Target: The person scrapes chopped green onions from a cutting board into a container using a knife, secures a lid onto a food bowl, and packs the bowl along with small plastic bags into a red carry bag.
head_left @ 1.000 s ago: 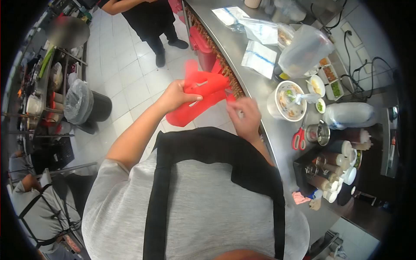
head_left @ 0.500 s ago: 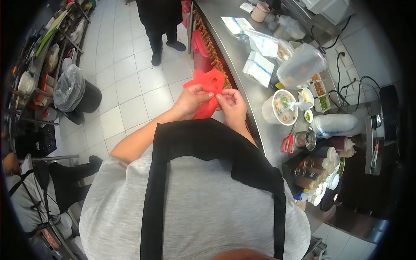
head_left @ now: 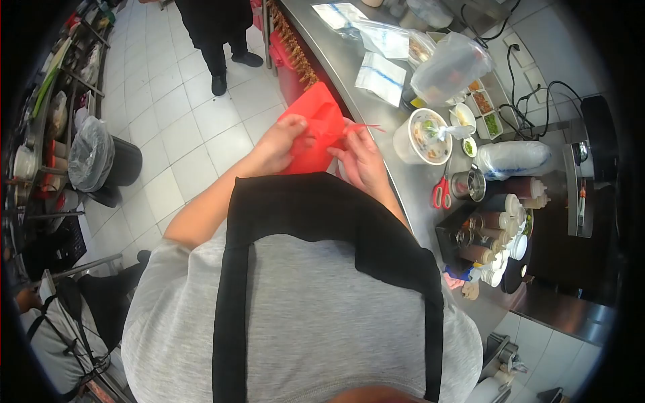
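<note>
Bent inward before our chest, our left hand (head_left: 279,142) and right hand (head_left: 361,156) each pinch the red bag (head_left: 318,124), left of the counter (head_left: 405,176).

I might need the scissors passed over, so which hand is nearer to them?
Right. The right hand is beside the counter where the scissors lie; the left hand is farther off, across the red plastic.

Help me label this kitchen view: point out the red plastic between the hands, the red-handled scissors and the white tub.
Red plastic (head_left: 318,113): head view, on its upper part.
Red-handled scissors (head_left: 441,192): head view, on the handles.
White tub (head_left: 406,142): head view, on its outer wall.
</note>
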### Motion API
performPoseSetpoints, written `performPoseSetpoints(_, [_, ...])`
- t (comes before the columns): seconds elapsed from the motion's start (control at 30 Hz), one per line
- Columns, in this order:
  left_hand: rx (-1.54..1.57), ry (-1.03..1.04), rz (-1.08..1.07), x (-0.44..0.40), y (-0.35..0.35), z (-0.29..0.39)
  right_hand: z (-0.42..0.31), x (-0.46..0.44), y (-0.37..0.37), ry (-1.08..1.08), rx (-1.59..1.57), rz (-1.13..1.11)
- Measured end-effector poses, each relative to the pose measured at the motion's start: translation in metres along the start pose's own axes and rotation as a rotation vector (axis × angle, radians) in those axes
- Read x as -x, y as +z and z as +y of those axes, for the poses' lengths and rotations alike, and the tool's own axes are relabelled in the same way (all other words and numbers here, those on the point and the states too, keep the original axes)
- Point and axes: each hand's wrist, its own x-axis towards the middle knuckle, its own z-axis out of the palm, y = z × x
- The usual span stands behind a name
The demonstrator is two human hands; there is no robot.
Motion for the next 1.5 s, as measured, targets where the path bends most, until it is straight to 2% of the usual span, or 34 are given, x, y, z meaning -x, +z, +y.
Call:
performPoseSetpoints(0.03, [0.064, -0.03, 0.098, -0.005, -0.003, 0.004, -0.004, 0.005, -0.001, 0.012, -0.004, 0.008])
performPoseSetpoints(0.13, [0.278, -0.001, 0.145, -0.018, -0.029, 0.033, 0.005, 0.02, -0.067, -0.263, 1.03, -0.099])
performPoseSetpoints(0.23, [0.388, 0.092, 0.169, -0.002, -0.025, 0.072, 0.022, 0.053, -0.136, -0.063, 1.521, -0.063])
performPoseSetpoints(0.27, [0.367, 0.11, 0.206, -0.005, -0.029, 0.073, 0.024, 0.061, -0.142, -0.084, 1.441, -0.045])
performPoseSetpoints(0.37, [-0.049, 0.318, 0.224, -0.009, -0.015, 0.061, 0.018, 0.064, -0.129, -0.201, 1.185, 0.017])
performPoseSetpoints(0.43, [-0.22, 0.371, 0.133, -0.014, -0.002, 0.041, -0.014, 0.047, -0.057, -0.342, 0.987, 0.095])
performPoseSetpoints(0.5, [-0.415, 0.471, -0.031, -0.016, 0.013, 0.028, -0.028, 0.03, 0.008, -0.465, 1.078, 0.077])
performPoseSetpoints(0.57, [-0.635, 0.624, -0.261, -0.008, 0.024, 0.02, -0.018, 0.001, 0.018, -0.742, 1.494, -0.014])
performPoseSetpoints(0.6, [-0.87, 0.66, -0.239, 0.011, 0.034, 0.024, -0.015, -0.008, 0.02, -0.885, 1.696, -0.065])
performPoseSetpoints(0.67, [-1.349, 0.722, -0.179, 0.058, 0.056, 0.04, -0.001, -0.017, 0.007, -0.506, 1.312, 0.048])
performPoseSetpoints(0.7, [-1.584, 0.933, -0.08, 0.052, 0.043, 0.031, 0.007, -0.025, 0.0, -0.328, 1.108, 0.091])
performPoseSetpoints(0.73, [-1.637, 0.904, -0.003, 0.041, 0.023, 0.024, 0.014, -0.023, -0.002, -0.446, 0.946, 0.09])
performPoseSetpoints(0.77, [-1.689, 0.872, 0.078, 0.029, 0.002, 0.018, 0.016, -0.019, 0.005, -0.434, 0.909, 0.107])
performPoseSetpoints(0.83, [-1.546, 1.001, 0.178, 0.005, -0.029, 0.012, 0.02, -0.008, 0.018, -0.397, 0.832, 0.139])
performPoseSetpoints(0.87, [-1.47, 1.06, 0.224, -0.002, -0.044, 0.008, 0.033, -0.006, 0.008, -0.263, 0.711, 0.058])
performPoseSetpoints(0.97, [-0.321, 0.178, 0.059, -0.012, -0.063, -0.012, 0.019, 0.011, 0.014, -0.469, 1.341, -0.002])
performPoseSetpoints(1.03, [-0.545, 0.051, 0.052, 0.01, -0.071, -0.012, 0.036, -0.004, -0.037, -0.578, 1.554, 0.011])
performPoseSetpoints(1.07, [-0.932, 0.371, -0.057, 0.022, -0.072, -0.019, 0.037, -0.008, -0.057, -0.492, 1.634, 0.066])
performPoseSetpoints(1.1, [-1.031, 0.234, -0.187, 0.035, -0.06, -0.008, 0.04, -0.012, -0.071, -0.385, 1.595, 0.108])
performPoseSetpoints(1.13, [-0.964, 0.073, -0.166, 0.05, -0.052, -0.008, 0.035, -0.009, -0.069, -0.353, 1.585, 0.099])
performPoseSetpoints(1.17, [-1.139, 0.26, -0.185, 0.039, -0.075, -0.031, 0.03, -0.008, -0.059, -0.325, 1.564, 0.035])
performPoseSetpoints(1.23, [-1.537, 0.127, 0.052, 0.042, -0.078, -0.028, 0.021, 0.004, -0.042, -0.228, 1.534, -0.068])
performPoseSetpoints(1.27, [-1.532, 0.122, 0.166, 0.042, -0.08, -0.026, 0.015, 0.01, -0.033, -0.022, 1.58, -0.162])
performPoseSetpoints(1.33, [-1.52, 0.111, 0.382, 0.036, -0.086, -0.014, 0.036, 0.01, -0.031, 0.043, 0.782, -0.322])
performPoseSetpoints(1.4, [-1.518, 0.302, 0.468, 0.005, -0.123, -0.036, 0.037, 0.015, -0.014, 0.254, 0.372, -0.391])
performPoseSetpoints(1.47, [-1.38, 0.526, 0.42, -0.03, -0.163, -0.059, 0.051, 0.005, -0.018, 0.177, 0.273, -0.307])
performPoseSetpoints(1.5, [-0.977, 0.255, 0.371, -0.024, -0.149, -0.043, 0.052, 0.005, -0.024, 0.124, 0.226, -0.246])
